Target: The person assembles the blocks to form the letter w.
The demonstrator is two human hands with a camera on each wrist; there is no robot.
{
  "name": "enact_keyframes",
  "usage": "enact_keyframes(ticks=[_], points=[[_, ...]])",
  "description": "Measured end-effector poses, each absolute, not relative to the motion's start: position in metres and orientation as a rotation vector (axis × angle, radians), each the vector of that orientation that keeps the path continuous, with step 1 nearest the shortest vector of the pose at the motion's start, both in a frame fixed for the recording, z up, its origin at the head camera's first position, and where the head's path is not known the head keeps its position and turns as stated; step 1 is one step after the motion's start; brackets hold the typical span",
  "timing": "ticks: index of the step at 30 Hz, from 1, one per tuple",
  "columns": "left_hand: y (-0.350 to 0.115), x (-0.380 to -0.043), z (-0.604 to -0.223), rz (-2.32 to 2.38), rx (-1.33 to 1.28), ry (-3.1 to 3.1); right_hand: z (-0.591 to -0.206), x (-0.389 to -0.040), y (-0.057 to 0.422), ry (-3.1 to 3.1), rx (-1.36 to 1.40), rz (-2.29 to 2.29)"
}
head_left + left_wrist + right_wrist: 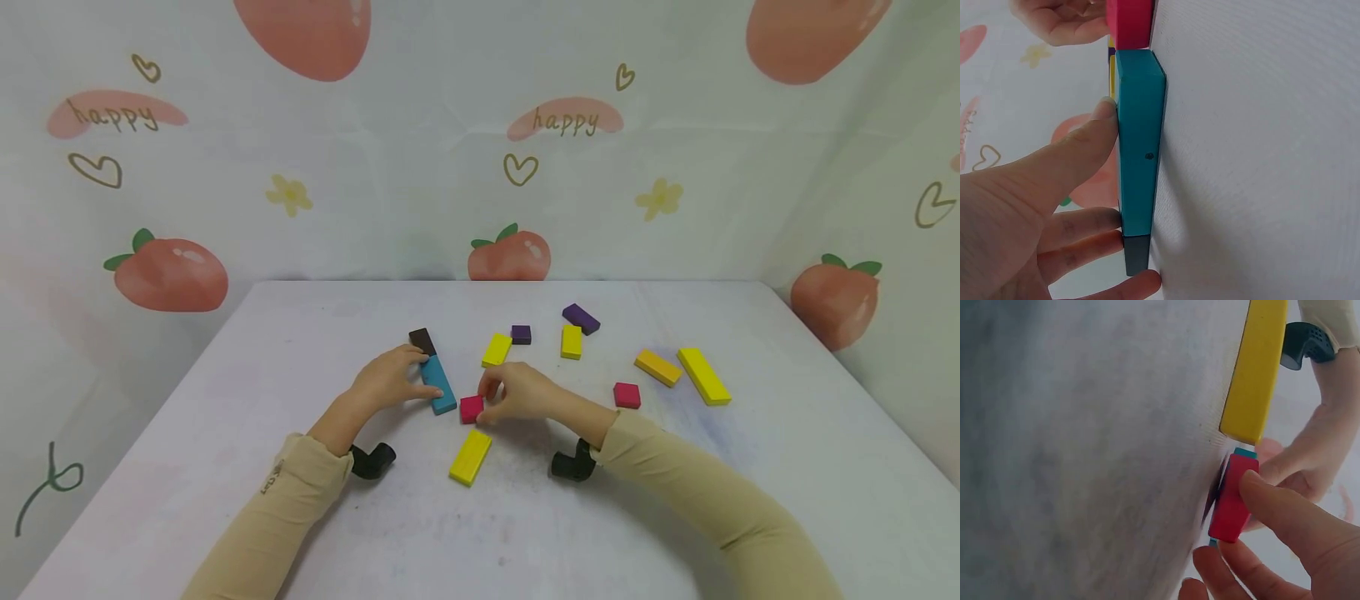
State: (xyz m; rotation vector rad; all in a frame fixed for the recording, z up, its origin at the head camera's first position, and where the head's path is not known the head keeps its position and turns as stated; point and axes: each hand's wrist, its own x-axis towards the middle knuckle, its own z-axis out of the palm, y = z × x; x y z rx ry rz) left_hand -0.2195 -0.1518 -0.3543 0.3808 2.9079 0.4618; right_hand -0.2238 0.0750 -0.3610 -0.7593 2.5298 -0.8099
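Note:
My left hand (387, 379) rests on a long blue block (438, 385), thumb and fingers spread along its upper face. A short dark block (422, 341) lies end to end with it. One left finger touches the dark block's end in the left wrist view. My right hand (519, 392) pinches a small red block (1233, 499) between thumb and fingers, just right of the blue block's near end. A yellow block (471, 457) lies in front of the red block. Another yellow block (497, 350) lies beyond the right hand.
Farther right are a second red block (627, 395), an orange block (657, 367) and a long yellow block (704, 376). Toward the back lie a purple cube (521, 334), a purple block (581, 318) and a yellow block (572, 342). A printed cloth (420, 167) hangs behind the table.

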Motion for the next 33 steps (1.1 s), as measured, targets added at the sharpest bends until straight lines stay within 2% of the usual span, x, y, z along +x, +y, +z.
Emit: enact_keyframes(ticks=[33], points=[[-0.1521, -0.2185, -0.3537, 0.481, 0.384, 2.909, -0.3575, -0.2169, 0.07, 2.492, -0.738, -0.799]])
